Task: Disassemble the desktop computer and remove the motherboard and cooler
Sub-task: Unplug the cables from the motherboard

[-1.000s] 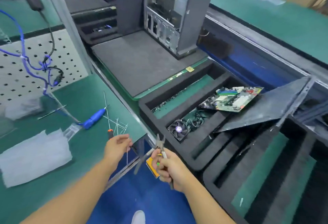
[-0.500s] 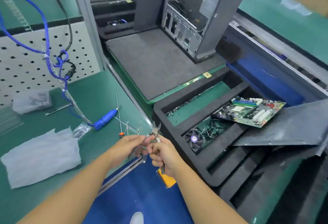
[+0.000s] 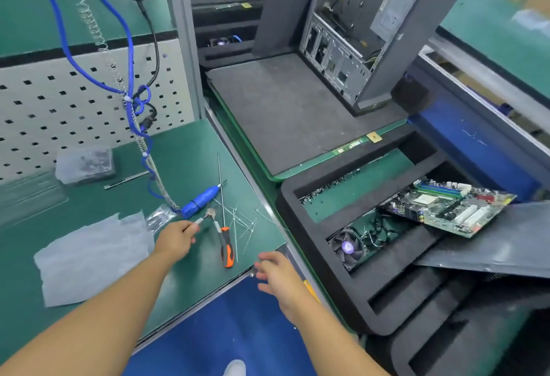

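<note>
Green bench mat (image 3: 190,280) runs under both my hands, with a foam tray (image 3: 285,197) just past my right fingertips. My left hand (image 3: 175,240) pinches one handle of the cutters (image 3: 209,215), whose nose rests on the mat ahead of those fingers. My right hand (image 3: 279,271) hangs over the bench edge with fingers (image 3: 265,258) spread and loose, holding nothing. A screwdriver (image 3: 226,247) lies between the two hands, among cut ties (image 3: 245,224).

Both task parts are already out of the case (image 3: 395,57), which stands well beyond my reach. The motherboard (image 3: 449,209) lies tilted across the tray, far right of my right fingers, one edge propped on a grey panel (image 3: 491,244). I judge it light and stiff but fragile. I would take it by the bare edges, clear of the slots and socket, and lift it level so it cannot slide off the panel. The cooler (image 3: 346,249) sits in a tray pocket nearer those fingers, with loose wires beside it. It should be compact and denser, so I would grip it by the frame, off the blades, and watch for the wires snagging.

Half a second ago both hands met on the cutters at the bench edge. Now the left alone carries them out over the mat, and the right has let go and dropped back.
</note>
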Demonstrator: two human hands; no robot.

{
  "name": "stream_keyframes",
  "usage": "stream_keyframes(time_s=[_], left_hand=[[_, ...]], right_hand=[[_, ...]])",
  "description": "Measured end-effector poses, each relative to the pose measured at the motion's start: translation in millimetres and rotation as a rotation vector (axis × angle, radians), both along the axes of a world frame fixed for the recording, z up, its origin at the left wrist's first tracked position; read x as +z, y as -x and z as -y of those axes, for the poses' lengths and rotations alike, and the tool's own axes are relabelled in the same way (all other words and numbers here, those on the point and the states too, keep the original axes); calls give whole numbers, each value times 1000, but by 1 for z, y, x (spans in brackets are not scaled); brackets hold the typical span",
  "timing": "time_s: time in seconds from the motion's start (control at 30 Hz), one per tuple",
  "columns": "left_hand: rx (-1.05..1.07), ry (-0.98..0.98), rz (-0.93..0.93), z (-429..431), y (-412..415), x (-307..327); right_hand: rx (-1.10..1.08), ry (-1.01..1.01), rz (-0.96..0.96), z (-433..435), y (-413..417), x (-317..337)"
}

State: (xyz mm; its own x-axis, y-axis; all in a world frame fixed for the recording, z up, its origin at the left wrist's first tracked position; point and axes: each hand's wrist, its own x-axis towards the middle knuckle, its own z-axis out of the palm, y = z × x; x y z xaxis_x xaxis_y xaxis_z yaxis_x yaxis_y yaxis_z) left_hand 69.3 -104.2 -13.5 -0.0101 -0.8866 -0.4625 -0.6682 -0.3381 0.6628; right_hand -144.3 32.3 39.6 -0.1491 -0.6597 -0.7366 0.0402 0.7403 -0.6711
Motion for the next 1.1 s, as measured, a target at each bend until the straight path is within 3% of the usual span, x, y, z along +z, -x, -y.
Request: stream_keyframes(time_s=[0.27, 0.5, 0.6, 0.7, 1.1], left_hand=[[-19, -10, 473, 5, 10, -10], [-66, 83, 526, -26, 32, -9], [-57, 239, 347, -43, 49, -2], [-90, 189, -8, -57, 76, 16], [-412, 201, -299, -107, 226, 80]], right_hand=[[-48, 34, 11, -18, 16, 1], [-28, 36, 19, -25, 12, 9], [-32, 39, 28, -31, 13, 18], [-82, 63, 54, -39, 22, 29], [-510, 219, 50, -108, 124, 73]])
